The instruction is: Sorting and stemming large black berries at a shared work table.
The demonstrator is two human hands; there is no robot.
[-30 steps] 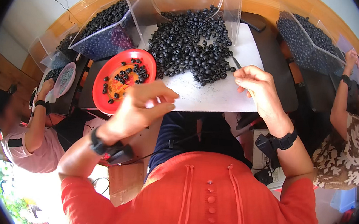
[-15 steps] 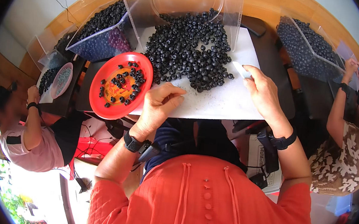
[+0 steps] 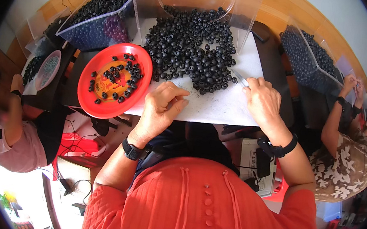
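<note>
Tool (image 3: 240, 78) half hidden, right hand (image 3: 263, 102) fingers

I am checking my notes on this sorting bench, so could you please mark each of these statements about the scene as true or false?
1. The red plate holds a few small black beads. True.
2. The right hand holds a slim metal tool at the edge of the black bead pile. True.
3. The left hand rests inside the red plate. False: it lies on the white sheet, beside the plate.
4. The bead pile lies on bare dark wood. False: it lies on the white sheet.
5. Both wrists carry black bands. True: a watch on the left, a band on the right.
</note>
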